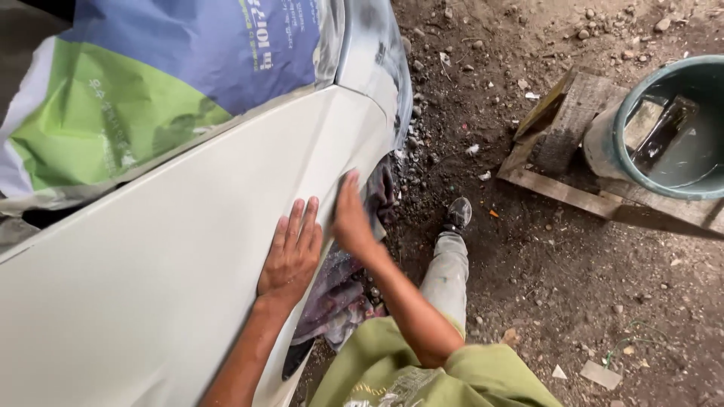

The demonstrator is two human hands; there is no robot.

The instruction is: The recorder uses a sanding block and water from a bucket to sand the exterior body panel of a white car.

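Car body panel (151, 271): broad, smooth, matt off-white surface with a raised crease running diagonally toward the far right; occupies the left half of the view. Masking sheet (151, 83): glossy printed plastic in blue, green and white, wrinkled, laid over the far part of the panel. Left hand (292, 252): flat on the panel near its right edge, fingers (302, 218) released and spread, palm down, grasping nothing. Right hand (351, 215): just beside the left, on the panel's edge, fingers curved against the surface; whether anything is held under them cannot be told. Cloth (339, 298): crumpled, stained grey-purple fabric hanging below the panel edge, near both hands. Trouser leg (446, 275): pale, paint-flecked, ending in a dark shoe (458, 212) on the ground. Garment (422, 377): olive-green, at the near edge. Ground (543, 286): dark packed earth strewn with pebbles and scraps. Wooden pallet (562, 136): weathered grey planks, far right. Bucket (626, 128): round, teal plastic, standing on the pallet, with murky water inside.
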